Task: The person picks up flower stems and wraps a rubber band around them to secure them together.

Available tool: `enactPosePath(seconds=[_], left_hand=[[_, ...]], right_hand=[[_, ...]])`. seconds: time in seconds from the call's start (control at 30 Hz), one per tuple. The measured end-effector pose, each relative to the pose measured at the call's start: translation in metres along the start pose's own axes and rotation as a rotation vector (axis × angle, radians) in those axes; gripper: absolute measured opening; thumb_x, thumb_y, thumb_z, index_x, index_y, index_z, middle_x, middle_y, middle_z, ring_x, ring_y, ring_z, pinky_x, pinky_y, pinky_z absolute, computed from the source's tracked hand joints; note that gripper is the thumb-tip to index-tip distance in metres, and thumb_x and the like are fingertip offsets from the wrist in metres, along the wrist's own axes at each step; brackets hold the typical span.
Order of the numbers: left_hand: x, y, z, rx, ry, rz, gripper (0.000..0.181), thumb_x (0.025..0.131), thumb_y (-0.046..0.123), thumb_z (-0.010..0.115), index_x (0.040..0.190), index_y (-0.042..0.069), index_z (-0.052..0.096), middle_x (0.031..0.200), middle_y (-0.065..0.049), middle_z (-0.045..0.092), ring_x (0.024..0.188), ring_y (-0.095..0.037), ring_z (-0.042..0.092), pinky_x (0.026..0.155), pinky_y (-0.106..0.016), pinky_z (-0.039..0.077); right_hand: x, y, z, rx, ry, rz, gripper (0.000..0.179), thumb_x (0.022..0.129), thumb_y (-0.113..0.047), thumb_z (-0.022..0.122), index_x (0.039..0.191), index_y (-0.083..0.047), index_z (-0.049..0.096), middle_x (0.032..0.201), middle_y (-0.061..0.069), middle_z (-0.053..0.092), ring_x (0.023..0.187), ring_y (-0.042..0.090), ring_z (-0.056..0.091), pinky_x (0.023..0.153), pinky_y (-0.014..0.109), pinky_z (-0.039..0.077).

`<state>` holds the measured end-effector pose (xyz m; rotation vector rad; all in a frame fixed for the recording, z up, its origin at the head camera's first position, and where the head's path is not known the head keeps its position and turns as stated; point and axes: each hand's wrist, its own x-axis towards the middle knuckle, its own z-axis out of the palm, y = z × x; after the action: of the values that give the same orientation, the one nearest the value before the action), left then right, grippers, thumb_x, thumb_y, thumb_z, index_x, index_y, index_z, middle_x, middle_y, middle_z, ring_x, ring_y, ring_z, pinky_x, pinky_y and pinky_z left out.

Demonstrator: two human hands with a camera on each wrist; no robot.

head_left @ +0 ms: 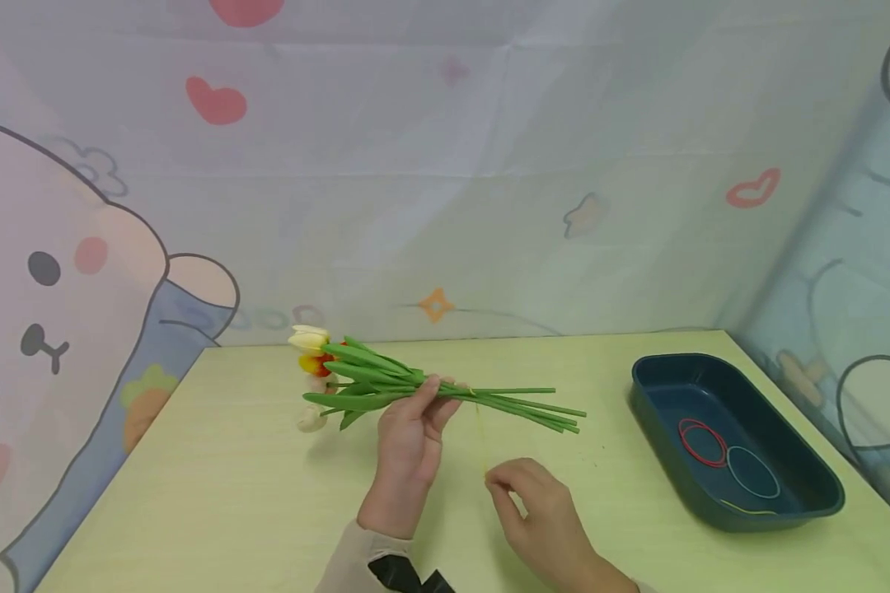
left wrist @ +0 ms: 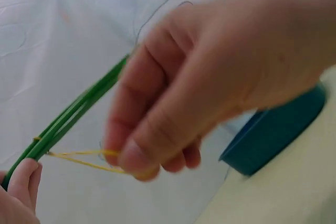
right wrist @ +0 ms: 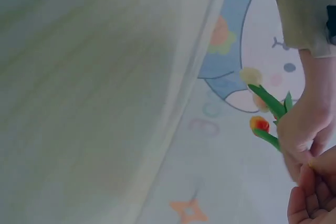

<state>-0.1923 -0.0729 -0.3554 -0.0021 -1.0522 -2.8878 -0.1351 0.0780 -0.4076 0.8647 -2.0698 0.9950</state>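
My left hand (head_left: 414,432) grips a bunch of artificial tulips (head_left: 374,379) above the table, heads to the left and green stems (head_left: 534,403) to the right. White, pale and red-yellow blooms show at the left end. A yellow rubber band (left wrist: 86,162) goes round the stems close to the left fingers. My right hand (head_left: 541,515) pinches the band's other end between thumb and fingertips and stretches it down, away from the stems. In the left wrist view the right hand (left wrist: 210,82) covers part of the stems. The right wrist view shows the left hand (right wrist: 304,129) beside the blooms.
A dark blue basin (head_left: 645,420) stands on the right of the light yellow-green table (head_left: 230,494). Inside lie a red rubber band (head_left: 682,436), a light blue one (head_left: 752,496) and a yellow one (head_left: 745,511). A printed cloth (head_left: 386,206) hangs behind.
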Motion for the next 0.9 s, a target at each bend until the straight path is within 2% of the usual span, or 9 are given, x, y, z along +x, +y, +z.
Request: enactPosePath(seconds=[0.1,0.2,0.27,0.33,0.5,0.6,0.67,0.77,0.9], left_hand=[[0.002,-0.003,-0.003,0.040,0.065,0.083,0.017,0.085,0.003,0.060,0.068,0.002,0.067,0.082,-0.008,0.063,0.077,-0.019,0.067,0.078,-0.030,0.055],[0.002,-0.006,-0.006,0.085,0.083,0.167,0.017,0.083,0.004,0.063,0.067,0.001,0.065,0.083,-0.008,0.063,0.079,-0.020,0.066,0.076,-0.032,0.056],[0.003,-0.008,-0.007,0.124,0.070,0.220,0.012,0.082,0.005,0.064,0.073,-0.003,0.066,0.085,-0.009,0.063,0.080,-0.021,0.067,0.077,-0.034,0.055],[0.003,-0.010,-0.009,0.181,0.047,0.269,0.016,0.081,0.008,0.065,0.080,-0.008,0.065,0.089,-0.010,0.061,0.081,-0.021,0.067,0.077,-0.036,0.055],[0.005,-0.014,-0.015,0.376,-0.029,0.406,0.027,0.082,0.013,0.065,0.091,-0.013,0.063,0.092,-0.017,0.060,0.081,-0.021,0.067,0.076,-0.037,0.056],[0.007,-0.017,-0.017,0.482,-0.068,0.485,0.024,0.083,0.012,0.065,0.089,-0.011,0.064,0.089,-0.019,0.062,0.078,-0.018,0.067,0.071,-0.036,0.057],[0.008,-0.018,-0.018,0.510,-0.094,0.507,0.022,0.082,0.011,0.065,0.087,-0.010,0.064,0.087,-0.019,0.063,0.077,-0.017,0.067,0.069,-0.036,0.057],[0.008,-0.019,-0.018,0.517,-0.133,0.507,0.021,0.081,0.008,0.065,0.087,-0.013,0.064,0.084,-0.019,0.064,0.074,-0.015,0.067,0.067,-0.036,0.058],[0.007,-0.020,-0.015,0.554,-0.192,0.491,0.021,0.080,0.006,0.066,0.089,-0.013,0.064,0.081,-0.023,0.065,0.070,-0.014,0.067,0.065,-0.035,0.058]], right_hand=[[0.002,-0.009,-0.001,-0.063,-0.003,-0.084,0.009,0.088,-0.008,0.056,0.084,-0.014,0.062,0.080,-0.004,0.057,0.075,0.008,0.054,0.068,0.013,0.047],[0.007,-0.018,-0.003,-0.078,-0.008,-0.184,0.015,0.093,-0.013,0.049,0.084,-0.012,0.062,0.081,-0.004,0.055,0.075,0.008,0.052,0.068,0.014,0.047],[0.011,-0.023,-0.007,-0.074,-0.007,-0.246,0.018,0.094,-0.013,0.047,0.085,-0.011,0.062,0.082,-0.004,0.055,0.075,0.008,0.050,0.068,0.013,0.046],[0.017,-0.028,-0.011,-0.049,-0.010,-0.301,0.019,0.094,-0.013,0.046,0.085,-0.009,0.062,0.082,-0.003,0.055,0.075,0.008,0.049,0.068,0.012,0.046],[0.034,-0.037,-0.031,0.089,-0.032,-0.377,0.016,0.093,-0.009,0.048,0.086,-0.006,0.061,0.081,0.000,0.054,0.075,0.009,0.048,0.065,0.011,0.045],[0.043,-0.040,-0.046,0.220,-0.097,-0.348,0.009,0.091,-0.006,0.051,0.087,-0.007,0.059,0.081,0.000,0.053,0.077,0.008,0.049,0.066,0.012,0.046],[0.049,-0.041,-0.057,0.304,-0.150,-0.295,0.009,0.088,0.000,0.054,0.087,-0.008,0.057,0.080,-0.001,0.052,0.076,0.007,0.049,0.065,0.013,0.045],[0.056,-0.038,-0.073,0.394,-0.200,-0.193,0.019,0.083,0.008,0.056,0.088,-0.010,0.054,0.079,-0.002,0.049,0.075,0.006,0.047,0.062,0.016,0.044],[0.066,-0.026,-0.091,0.520,-0.208,-0.112,0.022,0.081,0.016,0.051,0.088,-0.004,0.052,0.077,0.002,0.045,0.072,0.010,0.044,0.055,0.020,0.041]])
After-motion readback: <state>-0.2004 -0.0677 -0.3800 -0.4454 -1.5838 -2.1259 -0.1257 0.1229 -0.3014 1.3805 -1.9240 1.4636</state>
